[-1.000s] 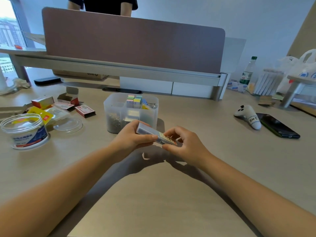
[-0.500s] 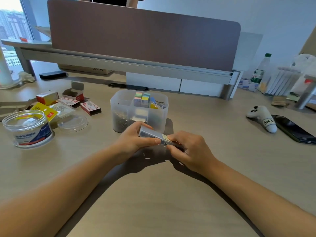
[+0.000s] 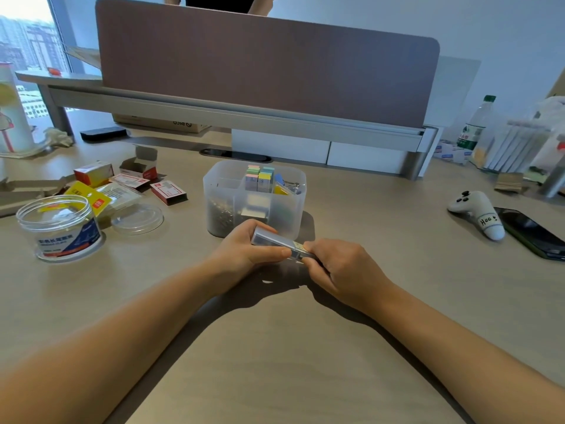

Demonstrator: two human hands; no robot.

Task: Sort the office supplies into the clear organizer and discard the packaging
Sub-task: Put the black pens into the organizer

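Shared open-plan office. Long beige desk (image 3: 382,301) with a fabric privacy divider (image 3: 266,65) on a metal rail, a cable grommet (image 3: 235,155) in the desktop and white drawer units (image 3: 324,151) beneath. Window (image 3: 29,41) at left looks onto high-rise buildings.

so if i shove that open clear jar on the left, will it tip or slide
The jar looks squat and wide-based, so it would probably slide rather than tip. It seems empty with its lid off beside it, so it is likely light and moves easily on the smooth desk.
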